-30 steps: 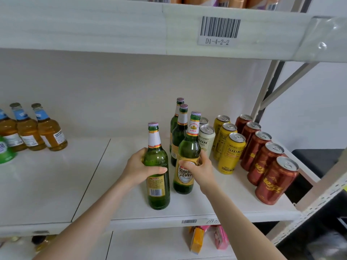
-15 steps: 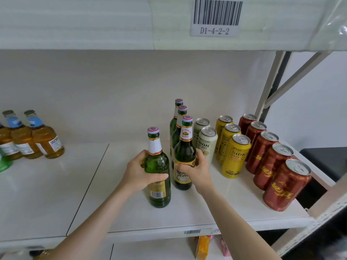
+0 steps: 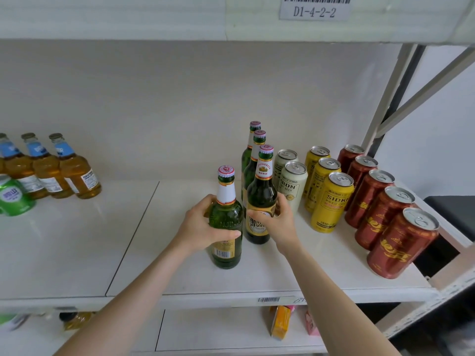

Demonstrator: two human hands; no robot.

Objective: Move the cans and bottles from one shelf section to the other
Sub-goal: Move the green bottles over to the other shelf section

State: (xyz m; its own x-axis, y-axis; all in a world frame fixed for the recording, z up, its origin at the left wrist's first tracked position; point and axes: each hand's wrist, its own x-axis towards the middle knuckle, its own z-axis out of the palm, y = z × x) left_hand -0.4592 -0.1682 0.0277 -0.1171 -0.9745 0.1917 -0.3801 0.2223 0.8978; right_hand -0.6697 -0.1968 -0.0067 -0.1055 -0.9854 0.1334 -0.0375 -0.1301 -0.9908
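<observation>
L hand [image 3: 203, 227]: fingers clamped round front green bottle [image 3: 227, 218], upright on shelf [image 3: 257, 276]. R hand [image 3: 276, 222]: fingers wrapped round labelled bottle [image 3: 261, 194]. Since 1 s ago it's gone back from beside L's bottle, now fronting the bottle row [image 3: 253, 155] beyond our fingertips. We judge R's placed; L's next.

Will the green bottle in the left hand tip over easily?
Probably tippy: the green bottle is tall on a narrow base. It looks like capped glass, so likely heavy and breakable. The left hand gripping its body should steady it.
</observation>
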